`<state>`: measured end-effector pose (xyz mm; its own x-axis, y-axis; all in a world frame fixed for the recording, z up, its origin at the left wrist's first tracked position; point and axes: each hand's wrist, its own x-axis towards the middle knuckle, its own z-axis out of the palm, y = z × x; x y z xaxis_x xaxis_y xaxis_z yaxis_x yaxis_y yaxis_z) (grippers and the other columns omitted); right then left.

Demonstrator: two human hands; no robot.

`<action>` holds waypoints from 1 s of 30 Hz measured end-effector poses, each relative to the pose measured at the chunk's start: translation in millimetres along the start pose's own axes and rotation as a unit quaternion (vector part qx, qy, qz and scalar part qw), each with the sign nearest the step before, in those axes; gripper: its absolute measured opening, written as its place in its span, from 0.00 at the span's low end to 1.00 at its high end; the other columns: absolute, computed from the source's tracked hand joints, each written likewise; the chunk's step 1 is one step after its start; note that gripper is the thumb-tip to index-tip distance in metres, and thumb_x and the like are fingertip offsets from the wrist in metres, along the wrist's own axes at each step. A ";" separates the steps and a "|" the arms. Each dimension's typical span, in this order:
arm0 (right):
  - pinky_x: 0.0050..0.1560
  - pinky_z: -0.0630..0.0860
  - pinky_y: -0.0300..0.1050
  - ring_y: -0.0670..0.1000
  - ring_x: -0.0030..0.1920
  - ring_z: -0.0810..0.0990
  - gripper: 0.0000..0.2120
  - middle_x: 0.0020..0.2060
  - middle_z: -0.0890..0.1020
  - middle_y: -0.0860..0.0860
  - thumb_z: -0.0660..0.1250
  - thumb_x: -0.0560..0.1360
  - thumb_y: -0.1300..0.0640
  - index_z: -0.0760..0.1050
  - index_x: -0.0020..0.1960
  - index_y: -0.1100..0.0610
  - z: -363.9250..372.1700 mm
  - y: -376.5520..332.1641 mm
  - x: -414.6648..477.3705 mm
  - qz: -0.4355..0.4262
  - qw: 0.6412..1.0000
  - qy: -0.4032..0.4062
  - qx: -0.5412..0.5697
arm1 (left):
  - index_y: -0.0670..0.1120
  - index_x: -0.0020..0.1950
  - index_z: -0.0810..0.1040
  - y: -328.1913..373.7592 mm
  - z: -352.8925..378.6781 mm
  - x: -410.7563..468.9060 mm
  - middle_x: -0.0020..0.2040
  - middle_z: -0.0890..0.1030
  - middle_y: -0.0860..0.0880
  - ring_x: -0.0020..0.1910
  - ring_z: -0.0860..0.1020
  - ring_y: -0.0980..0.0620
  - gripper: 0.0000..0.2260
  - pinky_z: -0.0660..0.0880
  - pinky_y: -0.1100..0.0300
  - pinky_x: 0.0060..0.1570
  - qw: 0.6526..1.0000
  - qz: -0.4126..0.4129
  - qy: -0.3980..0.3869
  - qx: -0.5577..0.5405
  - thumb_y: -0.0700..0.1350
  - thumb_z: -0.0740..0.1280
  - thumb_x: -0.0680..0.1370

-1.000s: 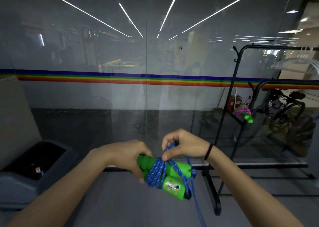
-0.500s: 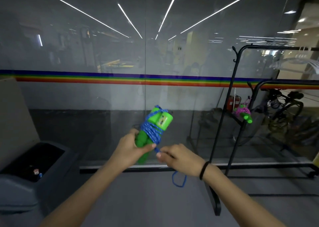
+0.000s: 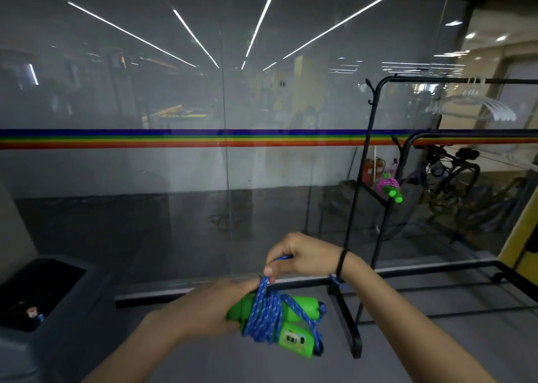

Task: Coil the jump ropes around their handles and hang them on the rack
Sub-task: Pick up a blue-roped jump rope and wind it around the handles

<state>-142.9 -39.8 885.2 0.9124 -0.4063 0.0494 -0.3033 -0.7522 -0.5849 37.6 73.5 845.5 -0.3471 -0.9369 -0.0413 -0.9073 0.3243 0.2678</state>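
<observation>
- The left hand (image 3: 209, 310) is wrapped around the near ends of two bright green, smooth plastic jump-rope handles (image 3: 291, 321), which lie side by side and point away to the right; its fingers are clamped on them.
- A blue braided cord with pale flecks (image 3: 266, 313) is coiled in several tight turns around the middle of both handles, and looser loops run round their far ends.
- The lower handle carries a small pale label panel (image 3: 294, 339); its print is too small to read.
- The right hand (image 3: 302, 256) is directly above the handles, thumb and fingers pinched together on a strand of the blue cord that rises taut from the coil. A thin black band (image 3: 341, 263) circles that wrist.
- To the right of the handles and beyond them stands a black metal tube rack (image 3: 375, 138) with rounded top corners and small hooks on its upright post; its flat foot rests on the smooth grey floor (image 3: 436, 347) just right of the bundle.
- On a low bar of that rack, well apart from the handles, hangs a second bundle: green handles wound in pink cord (image 3: 388, 186).
- Behind the handles runs a glass wall with a rainbow stripe (image 3: 174, 139).
- To the far left of the handles sits a dark grey plastic bin (image 3: 87, 289), with open floor between.
</observation>
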 end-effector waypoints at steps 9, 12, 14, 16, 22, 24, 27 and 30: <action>0.34 0.72 0.30 0.35 0.25 0.75 0.13 0.25 0.78 0.43 0.63 0.72 0.65 0.72 0.32 0.51 33.2 43.1 -10.9 0.120 0.930 0.120 0.327 | 0.51 0.50 0.72 11.1 -1.0 4.1 0.38 0.77 0.51 0.35 0.72 0.56 0.22 0.70 0.59 0.34 0.917 0.026 0.083 -0.389 0.34 0.73 0.62; 0.23 0.59 0.30 0.38 0.19 0.64 0.17 0.17 0.68 0.43 0.60 0.76 0.62 0.67 0.29 0.51 47.7 46.2 -10.3 0.133 0.935 0.110 0.309 | 0.43 0.49 0.73 5.0 -1.0 11.7 0.36 0.79 0.52 0.34 0.74 0.56 0.21 0.73 0.60 0.33 0.890 -0.025 0.151 -0.429 0.38 0.75 0.59; 0.22 0.58 0.30 0.39 0.20 0.62 0.18 0.20 0.66 0.43 0.55 0.80 0.57 0.68 0.32 0.53 55.4 40.8 -8.5 0.152 0.942 0.084 0.289 | 0.42 0.46 0.73 0.8 -1.1 17.5 0.32 0.79 0.53 0.31 0.74 0.57 0.23 0.72 0.63 0.32 0.878 -0.075 0.194 -0.432 0.45 0.75 0.54; 0.23 0.60 0.29 0.39 0.20 0.64 0.18 0.24 0.67 0.47 0.53 0.81 0.54 0.69 0.33 0.52 58.6 31.6 -9.2 0.155 0.956 0.077 0.235 | 0.43 0.43 0.73 -4.2 0.0 24.1 0.32 0.78 0.53 0.30 0.73 0.57 0.24 0.72 0.62 0.32 0.868 -0.130 0.235 -0.418 0.50 0.74 0.51; 0.46 0.70 0.43 0.55 0.44 0.77 0.15 0.40 0.80 0.59 0.55 0.80 0.53 0.78 0.49 0.59 43.9 -0.1 -11.5 0.098 0.991 0.021 -0.088 | 0.45 0.50 0.67 -14.2 2.8 34.0 0.42 0.80 0.45 0.43 0.79 0.43 0.23 0.75 0.53 0.41 0.907 -0.261 0.277 -0.180 0.48 0.75 0.62; 0.50 0.71 0.46 0.57 0.50 0.77 0.14 0.48 0.81 0.59 0.57 0.79 0.51 0.78 0.50 0.57 33.9 -9.7 -13.2 0.089 0.986 0.016 -0.141 | 0.46 0.52 0.64 -15.4 3.3 31.2 0.44 0.79 0.45 0.47 0.79 0.40 0.23 0.74 0.52 0.41 0.936 -0.263 0.211 -0.099 0.49 0.72 0.64; 0.49 0.74 0.47 0.52 0.48 0.79 0.12 0.46 0.84 0.53 0.62 0.76 0.48 0.80 0.48 0.54 18.2 -15.5 -12.7 0.056 0.986 0.001 -0.159 | 0.50 0.57 0.63 -12.1 4.4 25.1 0.49 0.80 0.45 0.51 0.79 0.41 0.23 0.71 0.55 0.40 0.979 -0.181 0.093 0.033 0.50 0.70 0.67; 0.43 0.72 0.36 0.39 0.38 0.77 0.10 0.38 0.84 0.46 0.66 0.74 0.48 0.82 0.43 0.52 8.0 -13.5 -11.3 0.029 0.994 0.003 -0.104 | 0.54 0.52 0.66 -8.0 4.0 18.2 0.46 0.80 0.51 0.46 0.79 0.48 0.20 0.69 0.58 0.37 0.996 -0.076 0.044 0.001 0.50 0.70 0.65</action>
<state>-146.9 -20.9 886.0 0.8902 -0.4548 0.0266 -0.4060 -0.8186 -0.4062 37.7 54.4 838.7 -0.1828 -0.9831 0.0037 -0.9486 0.1774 0.2621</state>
